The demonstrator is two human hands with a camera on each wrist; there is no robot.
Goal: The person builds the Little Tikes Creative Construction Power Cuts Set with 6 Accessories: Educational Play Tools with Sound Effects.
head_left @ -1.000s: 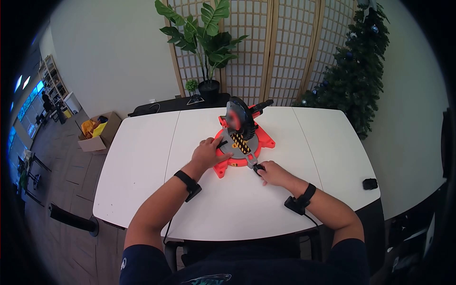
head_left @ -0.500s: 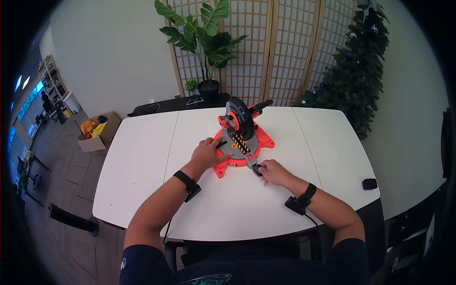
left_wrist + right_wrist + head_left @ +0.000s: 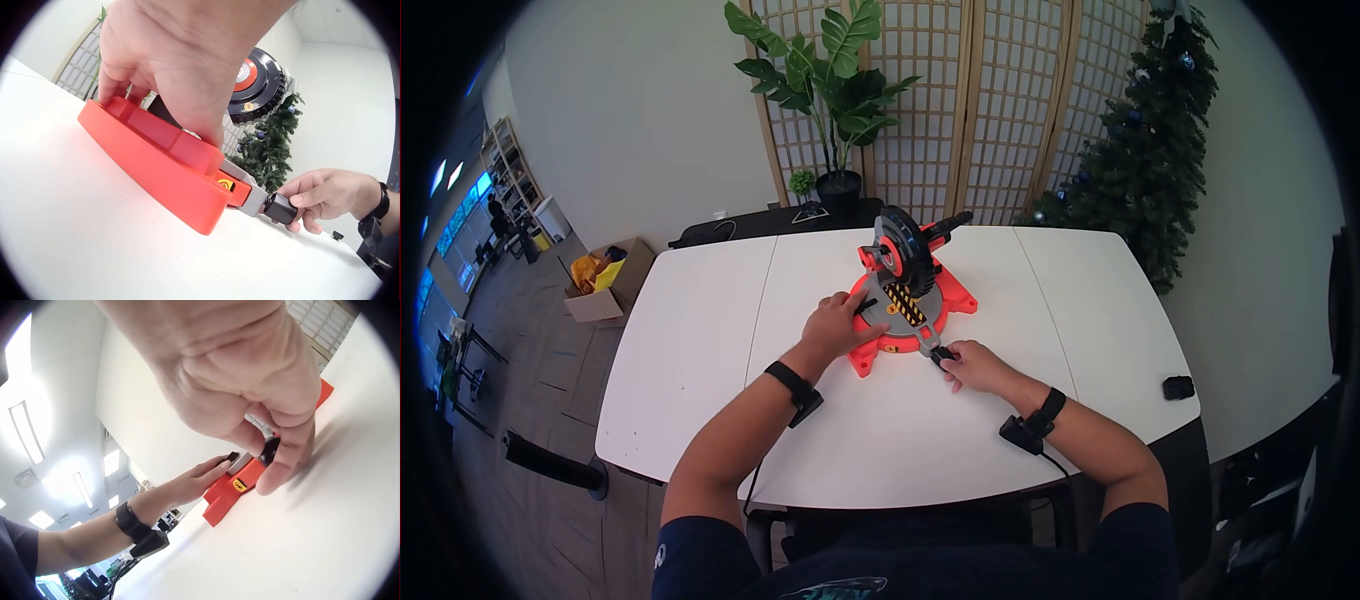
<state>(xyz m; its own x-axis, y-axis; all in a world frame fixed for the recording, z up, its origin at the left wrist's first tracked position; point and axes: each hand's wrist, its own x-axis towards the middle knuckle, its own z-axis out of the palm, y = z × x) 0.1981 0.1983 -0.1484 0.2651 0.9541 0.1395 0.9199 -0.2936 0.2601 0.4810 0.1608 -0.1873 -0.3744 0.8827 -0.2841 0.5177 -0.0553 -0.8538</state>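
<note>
A toy miter saw with a red base (image 3: 961, 297), a grey round plate and a black toothed blade (image 3: 912, 255) stands on the white table. My left hand (image 3: 834, 325) grips the left side of the base, fingers over its back part and thumb near the front; the left wrist view shows it over the red fence (image 3: 156, 137). My right hand (image 3: 982, 366) pinches the black knob (image 3: 281, 208) at the end of the grey front arm between thumb and fingers. In the right wrist view the fingers partly hide that knob (image 3: 269, 450).
The white table (image 3: 690, 350) carries a small black object (image 3: 1178, 388) near its right edge. Behind it are a potted plant (image 3: 839, 190), a lattice screen and a decorated tree (image 3: 1155, 150). An open cardboard box (image 3: 632, 277) is on the floor at the left.
The blade, blurred a second ago, now looks sharp. My right fingers have shifted slightly around the black knob, which sits at a different turn. My left hand stays in place.
</note>
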